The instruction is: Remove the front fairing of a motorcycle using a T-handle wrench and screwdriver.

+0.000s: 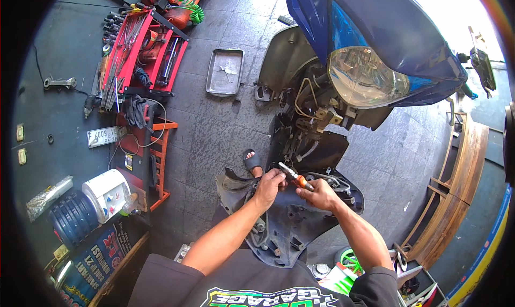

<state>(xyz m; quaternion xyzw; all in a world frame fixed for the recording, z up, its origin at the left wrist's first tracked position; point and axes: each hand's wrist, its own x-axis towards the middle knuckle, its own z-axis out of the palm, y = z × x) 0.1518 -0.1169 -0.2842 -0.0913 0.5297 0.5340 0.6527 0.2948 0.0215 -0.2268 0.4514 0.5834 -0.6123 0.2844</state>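
My right hand (321,195) is wrapped round the orange handles of a pair of pliers (296,178), whose silver jaws point up and left. Close beside the jaws, my left hand (271,184) is pinched shut; what lies between its fingers is too small to make out. Below both hands spreads a dark blue plastic fairing panel (287,229), its inner side up. Ahead stands the front of a blue motorcycle (391,36) with a clear headlight (365,76). Bare wires and brackets (322,116) show under the headlight.
At the left stands a red tool rack (155,55) beside a grey wall, with a blue water bottle (75,217) nearer me. A metal tray (225,71) lies on the tiled floor. A wooden bench (453,189) runs along the right. My sandalled foot (251,159) is left of the panel.
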